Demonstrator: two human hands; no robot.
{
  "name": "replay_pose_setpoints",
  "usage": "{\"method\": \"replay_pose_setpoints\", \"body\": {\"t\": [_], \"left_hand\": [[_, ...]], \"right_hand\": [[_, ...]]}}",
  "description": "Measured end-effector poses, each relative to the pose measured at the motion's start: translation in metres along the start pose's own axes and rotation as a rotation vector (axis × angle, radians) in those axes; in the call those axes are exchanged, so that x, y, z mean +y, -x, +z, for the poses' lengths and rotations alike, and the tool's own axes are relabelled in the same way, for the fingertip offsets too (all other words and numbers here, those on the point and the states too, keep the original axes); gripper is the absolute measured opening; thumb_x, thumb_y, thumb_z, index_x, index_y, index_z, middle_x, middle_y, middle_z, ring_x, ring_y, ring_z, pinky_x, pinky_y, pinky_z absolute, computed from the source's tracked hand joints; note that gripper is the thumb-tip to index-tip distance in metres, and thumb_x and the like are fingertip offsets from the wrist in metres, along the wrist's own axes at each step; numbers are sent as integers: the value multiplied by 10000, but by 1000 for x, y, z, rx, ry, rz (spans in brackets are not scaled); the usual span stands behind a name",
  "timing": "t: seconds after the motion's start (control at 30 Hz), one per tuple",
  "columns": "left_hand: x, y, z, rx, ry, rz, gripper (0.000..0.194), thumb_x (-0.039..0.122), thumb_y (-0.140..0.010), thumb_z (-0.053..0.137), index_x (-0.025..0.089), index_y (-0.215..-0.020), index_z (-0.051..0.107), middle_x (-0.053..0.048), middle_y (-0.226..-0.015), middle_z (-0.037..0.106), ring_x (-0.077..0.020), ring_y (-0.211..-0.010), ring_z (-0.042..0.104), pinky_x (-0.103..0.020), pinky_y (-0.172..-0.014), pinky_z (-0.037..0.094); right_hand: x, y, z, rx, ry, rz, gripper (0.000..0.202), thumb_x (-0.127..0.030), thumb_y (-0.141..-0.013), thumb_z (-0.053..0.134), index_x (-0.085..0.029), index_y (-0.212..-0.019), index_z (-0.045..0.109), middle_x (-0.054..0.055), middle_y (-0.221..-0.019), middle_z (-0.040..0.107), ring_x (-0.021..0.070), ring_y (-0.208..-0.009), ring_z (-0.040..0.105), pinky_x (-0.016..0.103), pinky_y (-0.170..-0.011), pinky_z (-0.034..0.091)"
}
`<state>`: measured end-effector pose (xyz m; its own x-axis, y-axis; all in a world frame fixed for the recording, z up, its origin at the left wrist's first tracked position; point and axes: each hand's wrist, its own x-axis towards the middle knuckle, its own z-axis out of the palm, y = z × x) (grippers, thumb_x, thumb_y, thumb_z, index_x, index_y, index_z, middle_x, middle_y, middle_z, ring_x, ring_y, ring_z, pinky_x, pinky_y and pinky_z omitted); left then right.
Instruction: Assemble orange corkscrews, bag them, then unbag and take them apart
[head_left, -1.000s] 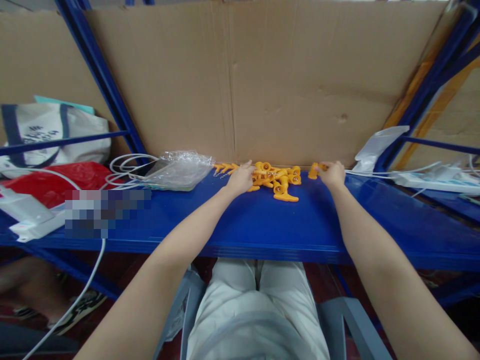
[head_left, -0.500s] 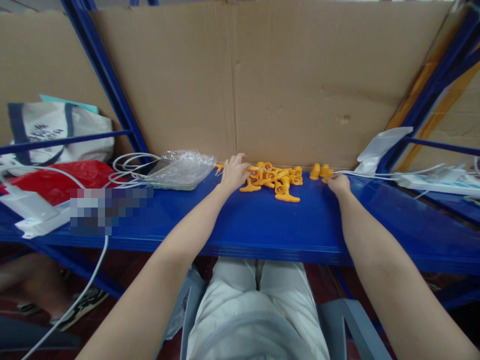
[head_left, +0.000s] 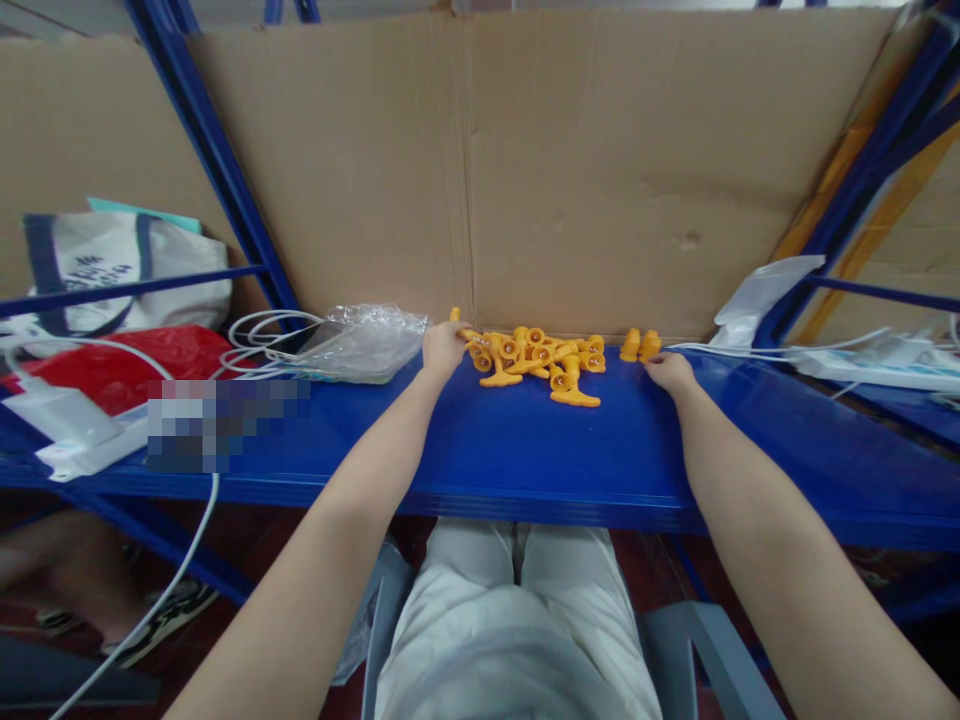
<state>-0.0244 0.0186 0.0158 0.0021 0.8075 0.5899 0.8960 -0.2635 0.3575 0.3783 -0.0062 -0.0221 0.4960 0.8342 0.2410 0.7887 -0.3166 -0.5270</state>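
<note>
A pile of orange plastic parts [head_left: 536, 352], some T-shaped and some with round open ends, lies on the blue shelf [head_left: 510, 450] against the cardboard. At the pile's left end my left hand [head_left: 444, 347] is closed round an orange part, whose tip sticks up above the fingers. To the right of the pile, two small orange pieces [head_left: 640, 345] stand upright side by side. My right hand [head_left: 670, 372] is beside them, its fingertips close to the right piece; whether it holds anything is hidden.
Clear plastic bags [head_left: 367, 345] and white cables lie left of the pile. Farther left are a red bag [head_left: 142, 360], a power strip [head_left: 90, 435] and a canvas bag [head_left: 172, 265]. At right are a white plastic object [head_left: 761, 295] and another power strip [head_left: 885, 368]. A person's leg shows lower left.
My left hand has moved left off the pile and closed on an orange part. My right hand has shifted slightly left and down, and the right upright piece now stands closer to its neighbour.
</note>
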Motion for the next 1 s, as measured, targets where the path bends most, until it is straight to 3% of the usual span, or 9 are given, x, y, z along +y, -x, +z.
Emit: {"method": "replay_pose_setpoints", "body": {"t": [0.27,0.43,0.63,0.8,0.9,1.0], "left_hand": [[-20,-2,9,5,75,-46,346,172,-924,498,169,-1203,703,-111,-1181,737,-244,-1118,670,-361,-977,514],[-26,-2,22,-127,20,-129,527,131,-888,550,260,-1399,543,-81,-1374,640,-274,-1275,582,-494,-1061,457],[-23,-2,32,-240,-25,-162,585,146,-887,475,298,-1451,508,-97,-1504,525,-325,-1413,451,-609,-1111,385],[-17,0,32,-302,-57,-99,510,297,-968,391,235,-1459,512,-139,-1530,483,-355,-1440,402,-676,-1121,329],[-16,3,30,-359,-105,-59,512,347,-992,367,234,-1478,478,-130,-1560,444,-337,-1460,369,-664,-1129,325],[-14,6,26,-369,-166,-77,506,352,-993,394,233,-1479,468,-139,-1521,494,-338,-1426,418,-618,-1113,377]], "right_hand": [[-9,9,-4,-45,51,38,409,-186,-856,580,-143,-1243,707,171,-1295,669,309,-1252,595,388,-1037,465],[-17,19,-9,-74,89,45,449,-188,-860,579,-159,-1293,694,168,-1369,627,345,-1326,537,445,-1096,434],[-20,23,-12,-99,133,20,448,-202,-889,548,-169,-1315,682,154,-1395,610,352,-1337,528,477,-1101,440],[-18,20,-10,-104,143,15,453,-198,-894,542,-164,-1325,676,170,-1401,601,360,-1341,521,488,-1105,432],[-16,18,-8,-104,148,10,432,-208,-889,550,-193,-1295,698,145,-1391,615,350,-1331,532,486,-1093,446],[-14,16,-7,-94,154,5,409,-220,-880,566,-225,-1260,718,115,-1372,634,339,-1315,547,487,-1086,455]]}}
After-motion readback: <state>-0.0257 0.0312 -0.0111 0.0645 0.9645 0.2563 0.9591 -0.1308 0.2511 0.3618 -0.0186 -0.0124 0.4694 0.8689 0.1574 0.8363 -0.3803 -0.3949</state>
